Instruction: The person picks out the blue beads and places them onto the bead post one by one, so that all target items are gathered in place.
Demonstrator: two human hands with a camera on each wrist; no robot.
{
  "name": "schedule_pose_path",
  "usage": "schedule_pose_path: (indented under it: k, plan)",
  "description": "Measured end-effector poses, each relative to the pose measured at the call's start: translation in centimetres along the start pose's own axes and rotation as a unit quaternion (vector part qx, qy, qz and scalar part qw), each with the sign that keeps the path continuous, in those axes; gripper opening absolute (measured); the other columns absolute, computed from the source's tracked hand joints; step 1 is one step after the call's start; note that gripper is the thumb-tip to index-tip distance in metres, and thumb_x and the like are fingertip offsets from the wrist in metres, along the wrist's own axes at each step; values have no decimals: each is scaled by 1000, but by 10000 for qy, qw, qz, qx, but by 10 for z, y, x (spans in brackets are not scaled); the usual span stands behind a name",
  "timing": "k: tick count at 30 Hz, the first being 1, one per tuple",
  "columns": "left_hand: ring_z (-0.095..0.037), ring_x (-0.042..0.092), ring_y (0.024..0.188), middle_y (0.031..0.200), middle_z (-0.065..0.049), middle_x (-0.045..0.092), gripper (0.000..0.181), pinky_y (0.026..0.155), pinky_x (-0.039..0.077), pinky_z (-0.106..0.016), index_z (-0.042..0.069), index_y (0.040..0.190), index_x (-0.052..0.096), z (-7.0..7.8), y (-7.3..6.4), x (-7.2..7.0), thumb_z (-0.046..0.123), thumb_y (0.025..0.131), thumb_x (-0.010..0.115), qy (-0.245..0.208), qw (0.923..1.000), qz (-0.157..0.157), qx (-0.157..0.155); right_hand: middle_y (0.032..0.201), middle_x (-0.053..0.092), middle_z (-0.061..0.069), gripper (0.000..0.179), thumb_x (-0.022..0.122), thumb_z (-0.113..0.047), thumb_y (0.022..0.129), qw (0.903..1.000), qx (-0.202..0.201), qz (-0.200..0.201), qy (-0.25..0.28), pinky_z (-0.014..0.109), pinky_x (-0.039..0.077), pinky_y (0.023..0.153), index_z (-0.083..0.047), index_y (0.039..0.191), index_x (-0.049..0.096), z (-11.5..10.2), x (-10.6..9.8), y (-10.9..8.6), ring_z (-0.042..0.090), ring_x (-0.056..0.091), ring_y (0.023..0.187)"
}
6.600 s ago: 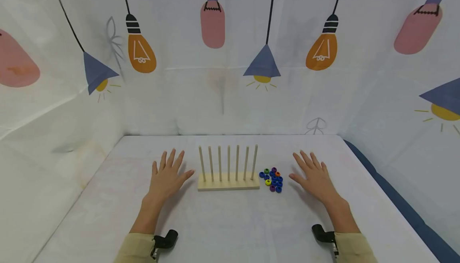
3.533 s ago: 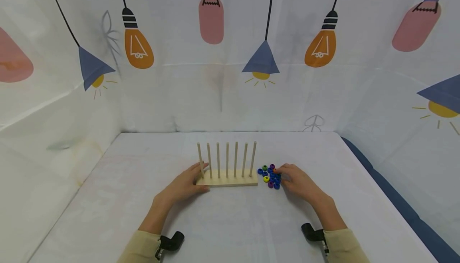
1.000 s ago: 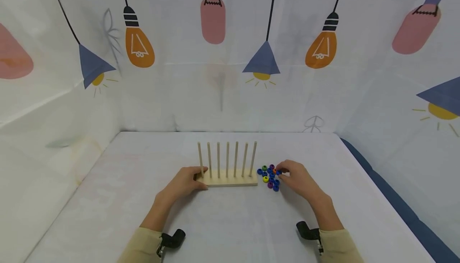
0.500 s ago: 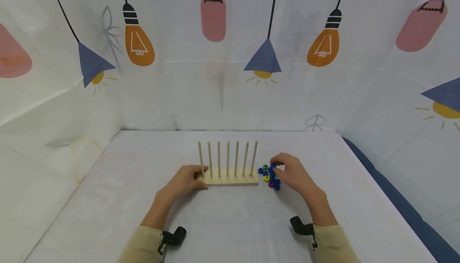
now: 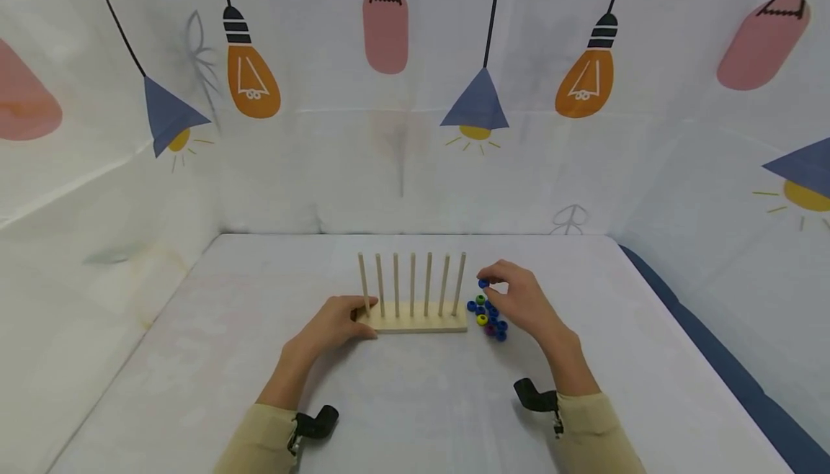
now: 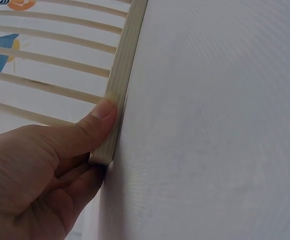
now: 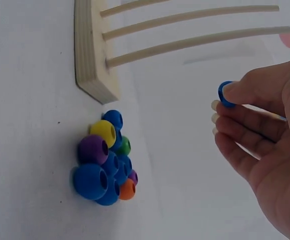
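1. Left hand (image 5: pixel 332 324), in from table's (image 5: pixel 415 402) left edge. Risk: if its hold slackens, a bump on a peg could slide or tip the stand. Fingers: gap only as wide as the base; thumb on the near long face, others round the left end.
2. Wooden stand (image 5: pixel 421 324), roughly midway between table's left and right edges, long side along the far edge. Seven upright pegs, all bare. Risk: a sideways knock on the thin pegs could tilt or shift it.
3. Loose bead pile (image 5: pixel 493 312), just off the stand's right end, towards table's right edge. Risk: a brush from the right hand would roll beads away.
4. Blue bead (image 7: pixel 227 94), in the air above the pile, apart from the pegs. Risk: small and round, could slip out; hole direction unclear.
5. Right hand (image 5: pixel 524 302). Fingers: narrow thumb-and-index pinch on that bead; others loosely extended.
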State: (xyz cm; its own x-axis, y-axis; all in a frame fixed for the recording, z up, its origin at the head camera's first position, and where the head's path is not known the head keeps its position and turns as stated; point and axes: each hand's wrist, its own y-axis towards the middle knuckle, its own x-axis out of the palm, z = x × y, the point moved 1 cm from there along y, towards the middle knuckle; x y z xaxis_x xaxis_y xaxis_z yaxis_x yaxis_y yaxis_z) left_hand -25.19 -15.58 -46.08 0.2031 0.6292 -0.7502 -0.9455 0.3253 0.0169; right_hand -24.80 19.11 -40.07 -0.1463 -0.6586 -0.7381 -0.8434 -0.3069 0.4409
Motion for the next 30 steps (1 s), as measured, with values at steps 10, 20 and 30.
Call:
schedule_pose_path:
  k: [10,20,30]
  plan:
    - [-24,58,126,137,-10,63,64,105,48,-44,12,136,63,1,0,0,24,77,86,-68,10000,-6,-32,103,70,4,21,71,0,87,9987,-391,245,230,42,56,86,-6,107,72,-23,-7,16,19,66,97]
    - [-25,56,129,139,-9,62,64,106,47,-44,14,136,62,0,-1,0,24,77,85,-123,9999,3,-84,107,70,2,24,71,0,88,9976,-425,403,372,40,56,87,-10,110,73,-36,-11,23,18,66,99]
    - [-25,56,129,137,-9,63,63,107,47,-43,13,135,63,0,-2,-1,22,77,86,-187,9998,18,-21,107,69,3,23,70,-1,89,9959,-381,595,572,38,54,89,-7,112,72,-44,-15,22,18,65,100]
